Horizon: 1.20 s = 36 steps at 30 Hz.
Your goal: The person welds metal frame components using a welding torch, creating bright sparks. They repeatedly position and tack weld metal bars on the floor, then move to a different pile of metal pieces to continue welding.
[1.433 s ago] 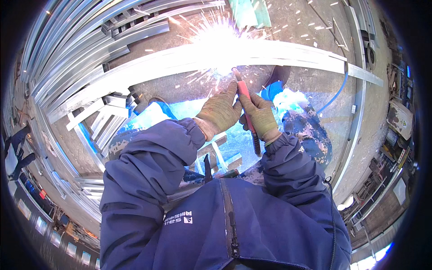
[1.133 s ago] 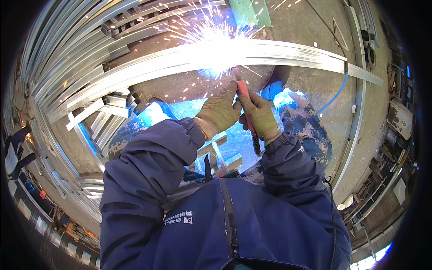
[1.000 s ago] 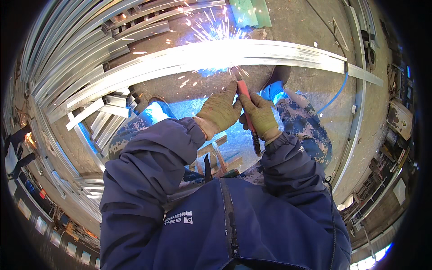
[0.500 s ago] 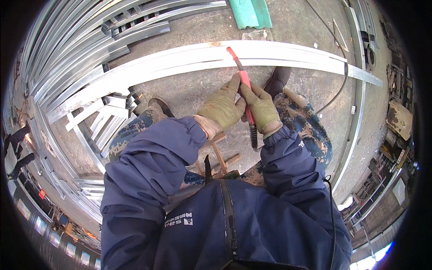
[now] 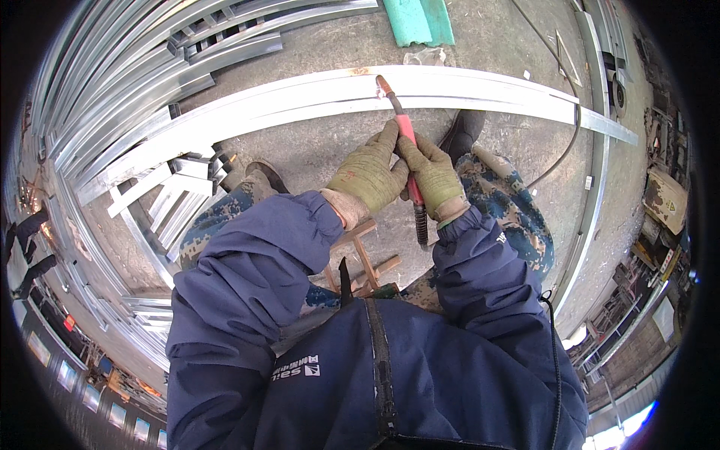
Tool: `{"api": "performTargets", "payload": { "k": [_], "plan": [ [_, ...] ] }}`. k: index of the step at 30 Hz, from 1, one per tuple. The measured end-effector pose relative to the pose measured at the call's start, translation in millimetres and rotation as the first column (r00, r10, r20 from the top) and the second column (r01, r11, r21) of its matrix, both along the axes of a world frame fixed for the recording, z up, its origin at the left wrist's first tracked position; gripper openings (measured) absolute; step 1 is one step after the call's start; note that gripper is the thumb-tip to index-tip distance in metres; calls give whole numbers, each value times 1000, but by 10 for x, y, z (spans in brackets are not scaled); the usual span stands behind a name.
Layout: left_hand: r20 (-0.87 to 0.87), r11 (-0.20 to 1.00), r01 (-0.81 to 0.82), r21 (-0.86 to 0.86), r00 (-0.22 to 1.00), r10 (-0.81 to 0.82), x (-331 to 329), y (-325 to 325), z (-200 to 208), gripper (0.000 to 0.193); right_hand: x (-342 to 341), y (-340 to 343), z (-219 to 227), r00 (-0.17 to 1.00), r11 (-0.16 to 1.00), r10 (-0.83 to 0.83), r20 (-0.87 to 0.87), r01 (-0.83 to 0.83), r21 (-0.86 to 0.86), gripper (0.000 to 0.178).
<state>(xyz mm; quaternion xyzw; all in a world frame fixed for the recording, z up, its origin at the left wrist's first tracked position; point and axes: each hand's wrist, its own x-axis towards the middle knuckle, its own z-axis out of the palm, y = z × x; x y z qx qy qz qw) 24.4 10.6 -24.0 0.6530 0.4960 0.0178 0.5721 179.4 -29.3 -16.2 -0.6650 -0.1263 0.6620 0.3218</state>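
Note:
Both my hands, in olive-green work gloves, close round a welding torch (image 5: 406, 129) with a red handle and a copper-coloured nozzle. My left hand (image 5: 366, 176) grips it from the left, fingertips against the upper handle. From the other side my right hand (image 5: 433, 178) wraps the same handle, with the thumbs near each other. The torch's nozzle tip overlaps a long, bright metal channel (image 5: 285, 97) lying crosswise ahead of me; whether they touch I cannot tell. A black spring-like sleeve hangs from the handle's lower end.
More metal channels (image 5: 135, 71) are stacked at the left, with short cut pieces (image 5: 180, 187) near my left foot. A dark cable (image 5: 577, 124) crosses the right end of the channel. Green sheeting (image 5: 418, 21) lies beyond it. A small wooden stool (image 5: 366, 259) is below my hands.
The nozzle looked bright red before and now looks copper-brown. Sparks at the far left edge show more strongly. My hands and the torch have barely moved.

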Motion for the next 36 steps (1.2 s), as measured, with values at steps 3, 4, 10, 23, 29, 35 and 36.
{"api": "performTargets", "payload": {
  "k": [3, 4, 10, 23, 29, 35, 36],
  "plan": [
    [-15, 999, 4, -32, 1000, -4, 11, 54, 98, 74, 6, -3, -10, 1000, 1000, -5, -12, 5, -3, 42],
    [-25, 1000, 1, -29, 1000, -1, 9, 68, 137, 73, 12, -4, -20, 1000, 1000, 1, -19, -1, -6, 41],
    [2, 999, -33, 36, 999, 33, -11, 41, 56, 75, -21, 13, -3, 1000, 1000, -6, -21, 6, 4, 37],
    [-4, 995, -7, 99, 1000, 7, 15, -1, 34, 77, 7, 14, 101, 998, 998, 55, 28, -55, 1, 45],
    [-2, 999, -33, 23, 999, 33, 2, 25, 89, 72, -20, 12, 27, 999, 999, 19, 30, -20, 25, 40],
    [-48, 1000, 4, -5, 999, -5, 17, 51, 107, 72, 22, -28, -55, 999, 999, 36, 5, -36, -3, 40],
    [-25, 1000, -2, 13, 1000, 2, 15, 42, 84, 72, 16, -25, -40, 1000, 1000, 26, 9, -26, 8, 40]
  ]
}}
